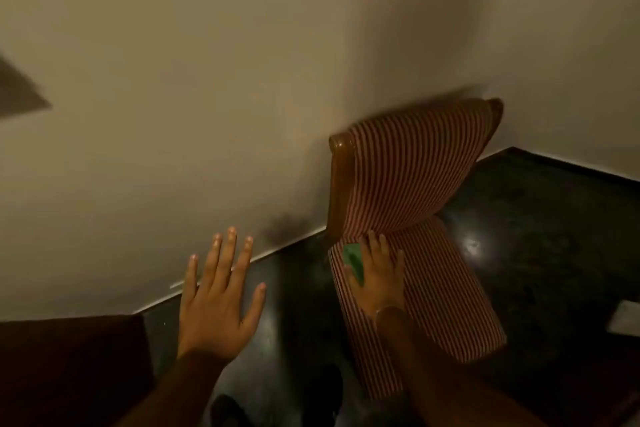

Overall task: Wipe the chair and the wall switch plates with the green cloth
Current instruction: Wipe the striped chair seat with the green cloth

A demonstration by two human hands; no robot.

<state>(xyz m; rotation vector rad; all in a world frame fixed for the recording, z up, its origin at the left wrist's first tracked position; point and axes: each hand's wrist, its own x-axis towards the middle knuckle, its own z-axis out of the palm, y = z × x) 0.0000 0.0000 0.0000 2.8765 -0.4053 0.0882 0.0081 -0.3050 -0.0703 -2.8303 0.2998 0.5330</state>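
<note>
The right hand [377,274] lies flat on the striped seat of the chair [415,184], near the backrest, and presses the green cloth [354,260] under its fingers, so the cloth can rub the fabric. The left hand [220,291] holds nothing; its fingers are spread wide in the air above the dark floor [540,218], probably for balance. The chair stands against the wall [207,80]. No switch plate is visible, so that part probably waits.

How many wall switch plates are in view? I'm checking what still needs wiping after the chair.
0. The stretch of wall in view is bare; any plates must lie outside the frame. The right hand presses the green cloth on the chair seat.
</note>
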